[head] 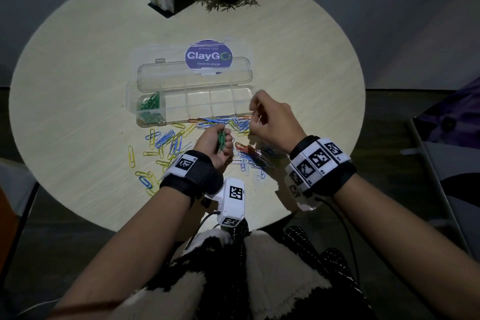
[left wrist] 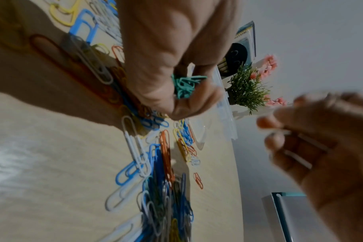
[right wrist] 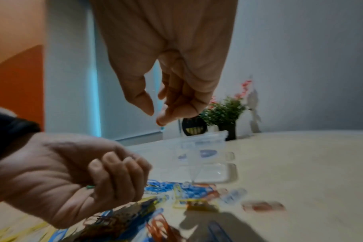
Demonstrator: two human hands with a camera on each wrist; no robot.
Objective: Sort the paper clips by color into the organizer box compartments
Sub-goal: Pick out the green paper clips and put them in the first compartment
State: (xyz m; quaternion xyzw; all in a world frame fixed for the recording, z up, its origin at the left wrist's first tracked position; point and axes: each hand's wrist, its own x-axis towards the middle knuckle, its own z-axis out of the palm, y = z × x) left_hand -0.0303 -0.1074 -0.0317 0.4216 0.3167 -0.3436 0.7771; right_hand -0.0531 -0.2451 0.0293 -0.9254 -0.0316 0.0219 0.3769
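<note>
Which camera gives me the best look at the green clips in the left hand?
The left wrist view: the green clips sit close and sharp inside the curled left hand. The head view shows them small in the fist. The right wrist view shows only a green sliver.

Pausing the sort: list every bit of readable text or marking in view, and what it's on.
"ClayGo": purple round sticker, seen through the clear organizer box lid.
"Clean as you go": same sticker, below the brand.
Small line at the sticker's top: too blurred to read.
Book spine lettering: unreadable.
Wristband square coded markers: patterns, not text.
</note>
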